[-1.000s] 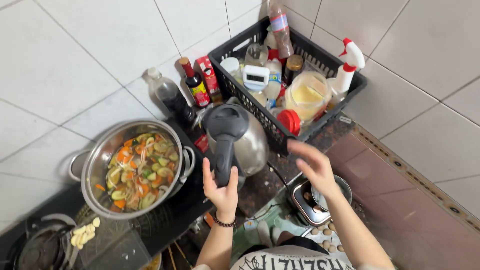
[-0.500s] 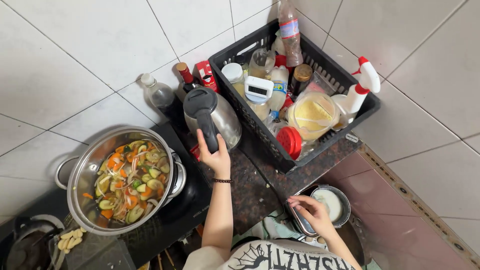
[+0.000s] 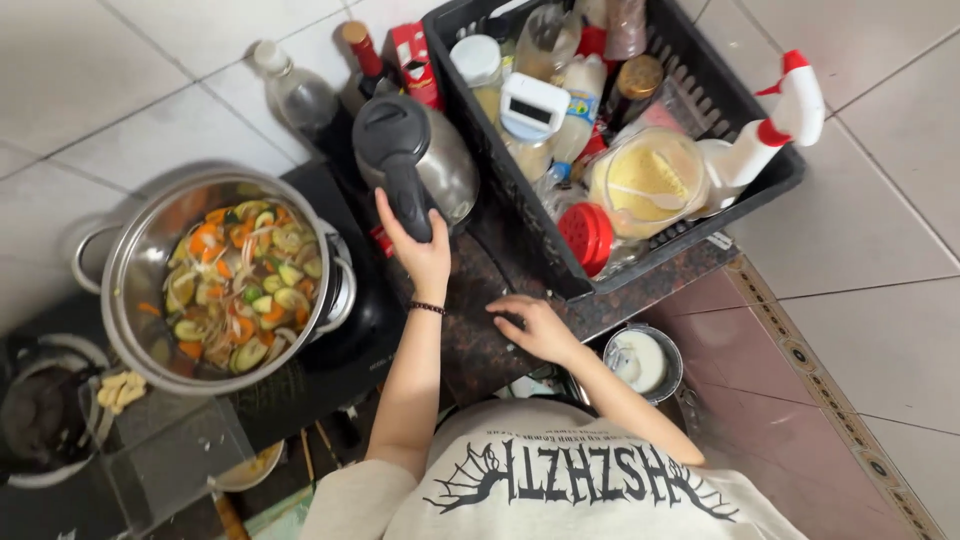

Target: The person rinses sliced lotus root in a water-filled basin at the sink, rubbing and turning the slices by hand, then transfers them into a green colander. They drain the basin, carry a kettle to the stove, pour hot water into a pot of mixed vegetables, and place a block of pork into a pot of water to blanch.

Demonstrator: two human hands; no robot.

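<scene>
right hand (image 3: 535,328) moved onto counter (image 3: 480,350) | one kettle (image 3: 425,160) | one pot (image 3: 215,275)

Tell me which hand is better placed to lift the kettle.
Left. The left hand already grips the kettle by its black handle, while the right hand rests flat on the counter, away from it.

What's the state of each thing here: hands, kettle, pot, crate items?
left hand: closed around the kettle handle
right hand: flat on the dark counter, holding nothing
kettle: upright, lid shut
pot: uncovered, full of cut vegetables
black crate: packed with bottles and jars
small bowl: holds white liquid
</scene>
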